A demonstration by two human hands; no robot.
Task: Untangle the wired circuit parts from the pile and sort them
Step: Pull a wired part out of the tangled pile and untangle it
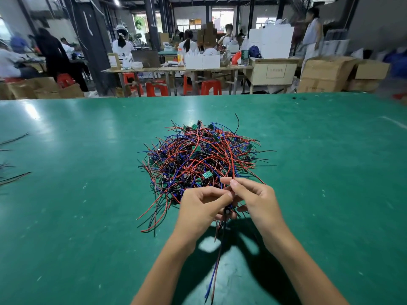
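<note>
Wires (pixel 217 256) trail loose and light below the grip, limp and snag-prone. Left hand (pixel 201 209) and right hand (pixel 256 200) pinch one wired part (pixel 226 210) between them; better held by its board. Beyond lies the pile (pixel 199 160) on the green table (pixel 88 194).

Two bare forearms, seemingly no sleeves

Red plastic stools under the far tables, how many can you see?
5, though some may be hidden. One stool stands far left by the boxes, and four under the tables.
</note>
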